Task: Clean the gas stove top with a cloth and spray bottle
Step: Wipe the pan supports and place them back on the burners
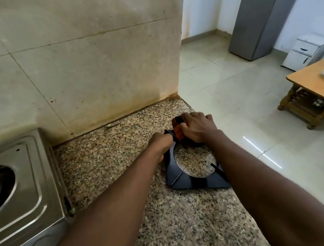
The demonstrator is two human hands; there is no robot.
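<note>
Your left hand (160,143) is gripping the pan support (187,183) at its far-left corner. Your right hand (195,128) is clutching the orange cloth (178,128) against its far rim. The support is lying on the countertop (110,159), right of the stove (41,178) and near the edge. Risk: hard scrubbing may slide it off.

Single view here, head-worn and wide-angle, looking forward and down across the granite table (122,168). Forearms (106,211) reach in from the bottom edge, very close. The tiled wall (79,71) fills the top, the stove (21,181) is cropped at left, and the floor (235,93) stretches off right.
</note>
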